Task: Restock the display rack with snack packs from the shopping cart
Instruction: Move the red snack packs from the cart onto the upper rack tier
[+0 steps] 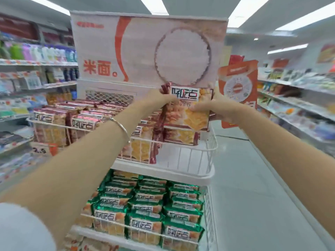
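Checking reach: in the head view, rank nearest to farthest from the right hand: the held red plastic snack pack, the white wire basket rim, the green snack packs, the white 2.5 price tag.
1. Red plastic snack pack: gripped by the right hand.
2. White wire basket rim: just below.
3. Green snack packs: lower tier.
4. White 2.5 price tag: far left.

Both bare arms reach forward to frame centre; left grip [158, 98] and right grip [214, 108] pinch one pack [187, 107] by its sides.
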`<state>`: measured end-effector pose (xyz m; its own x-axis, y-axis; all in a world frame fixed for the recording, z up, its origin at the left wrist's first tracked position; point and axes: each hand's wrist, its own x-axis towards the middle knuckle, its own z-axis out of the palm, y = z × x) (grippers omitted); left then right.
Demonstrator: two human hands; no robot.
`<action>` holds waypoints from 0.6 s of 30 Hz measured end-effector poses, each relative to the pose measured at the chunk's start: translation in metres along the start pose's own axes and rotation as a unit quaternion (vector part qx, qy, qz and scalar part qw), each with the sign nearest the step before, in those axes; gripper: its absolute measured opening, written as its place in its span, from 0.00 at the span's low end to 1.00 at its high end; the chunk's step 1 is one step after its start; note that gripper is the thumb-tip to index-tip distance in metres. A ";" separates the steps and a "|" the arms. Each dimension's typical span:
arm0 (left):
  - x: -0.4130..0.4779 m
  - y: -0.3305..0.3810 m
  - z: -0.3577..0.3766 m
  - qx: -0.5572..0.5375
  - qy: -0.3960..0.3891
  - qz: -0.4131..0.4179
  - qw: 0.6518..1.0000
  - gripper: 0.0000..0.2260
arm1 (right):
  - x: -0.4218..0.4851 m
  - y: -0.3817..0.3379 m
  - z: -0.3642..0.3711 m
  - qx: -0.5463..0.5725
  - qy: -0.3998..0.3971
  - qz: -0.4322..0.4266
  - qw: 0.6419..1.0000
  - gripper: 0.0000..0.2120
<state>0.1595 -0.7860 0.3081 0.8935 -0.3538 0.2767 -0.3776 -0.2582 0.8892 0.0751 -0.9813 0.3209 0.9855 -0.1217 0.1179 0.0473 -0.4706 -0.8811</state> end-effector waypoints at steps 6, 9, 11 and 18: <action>0.039 -0.034 0.029 0.317 -0.108 0.042 0.941 0.44 | 0.035 0.082 0.003 -0.184 -0.010 -0.029 0.982 0.52; 0.047 -0.043 0.028 0.438 -0.151 0.018 0.886 0.46 | 0.051 0.109 0.010 -0.326 -0.055 -0.006 0.944 0.59; 0.052 -0.050 0.024 0.499 -0.160 0.004 0.852 0.49 | 0.058 0.111 0.004 -0.370 -0.074 -0.027 0.926 0.54; 0.053 -0.061 0.023 0.615 -0.195 -0.045 0.763 0.59 | 0.063 0.107 -0.001 -0.253 -0.177 -0.051 0.950 0.50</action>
<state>0.2240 -0.8098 0.2600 0.8799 -0.4628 -0.1075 -0.4750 -0.8610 -0.1815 0.1424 -1.0397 0.2345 0.9774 0.2055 -0.0497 0.1485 -0.8346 -0.5305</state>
